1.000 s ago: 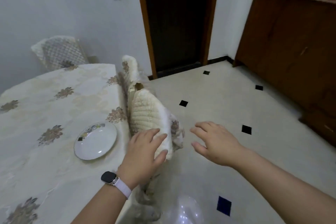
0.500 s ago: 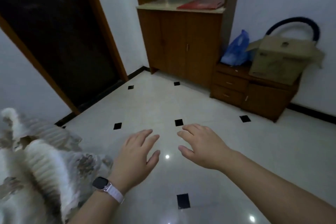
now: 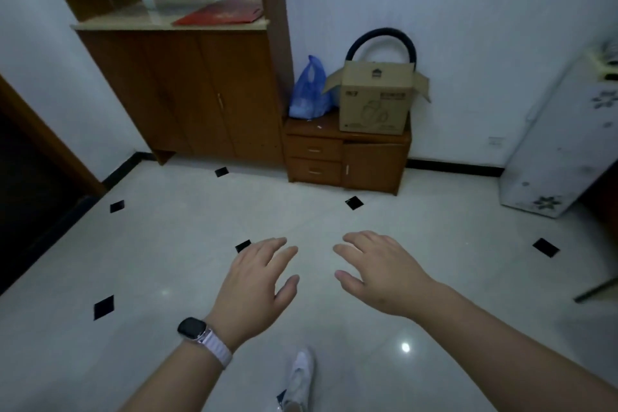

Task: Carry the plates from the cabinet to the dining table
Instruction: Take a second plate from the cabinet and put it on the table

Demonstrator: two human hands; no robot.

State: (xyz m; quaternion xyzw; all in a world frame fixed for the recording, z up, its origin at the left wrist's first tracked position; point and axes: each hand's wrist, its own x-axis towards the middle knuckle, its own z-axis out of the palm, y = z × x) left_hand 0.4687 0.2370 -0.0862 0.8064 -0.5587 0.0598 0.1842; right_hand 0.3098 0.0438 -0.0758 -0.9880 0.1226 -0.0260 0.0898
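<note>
Cardboard box (image 3: 375, 99) beside blue bag (image 3: 309, 93)

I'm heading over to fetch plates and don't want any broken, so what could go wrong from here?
The tiled floor looks glossy, so a slip while carrying plates is possible. The cabinet doors are closed; the left hand and right hand are empty now, but closing them with plates held could be awkward.

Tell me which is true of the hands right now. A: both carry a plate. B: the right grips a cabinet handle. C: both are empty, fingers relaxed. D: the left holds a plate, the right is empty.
C: the left hand and the right hand hang over the floor with relaxed fingers, holding nothing.
</note>
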